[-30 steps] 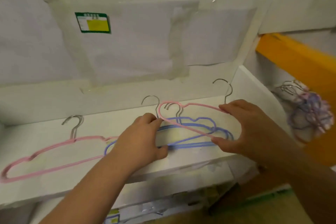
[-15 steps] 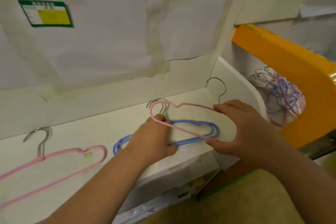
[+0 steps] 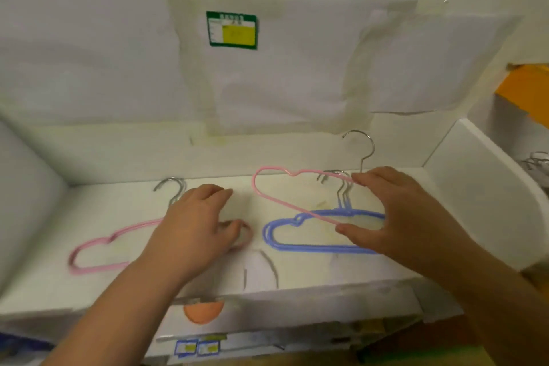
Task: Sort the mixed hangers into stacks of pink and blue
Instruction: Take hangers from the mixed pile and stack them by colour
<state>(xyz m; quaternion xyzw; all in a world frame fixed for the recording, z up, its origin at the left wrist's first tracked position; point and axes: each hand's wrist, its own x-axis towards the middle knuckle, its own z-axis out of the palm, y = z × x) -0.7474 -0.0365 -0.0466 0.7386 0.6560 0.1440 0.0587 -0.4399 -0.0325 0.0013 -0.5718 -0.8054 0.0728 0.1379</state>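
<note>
- Right hand [image 3: 395, 217]: pinches a pink hanger [image 3: 285, 199], raised above the blue stack [image 3: 320, 232].
- Left hand [image 3: 196, 226]: fingers loosely spread, over second pink hanger [image 3: 98, 252] lying on white shelf [image 3: 297, 273].

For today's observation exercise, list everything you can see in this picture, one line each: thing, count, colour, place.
lifted pink hanger: one, pink with a metal hook, held above the blue stack, right of centre.
blue hangers: a stack, exact count unclear, blue, lying on the shelf at the right.
pink hanger on the shelf: at least one, pink, lying at the left, partly under the left hand.
shelf: one, white, across the middle.
label: one, green and yellow, on the white back wall.
mixed hangers: only metal hooks show, at the far right edge.
orange surface: one, orange, upper right.
left hand: one, over the pink hanger on the shelf.
right hand: one, holding the lifted pink hanger.
</note>
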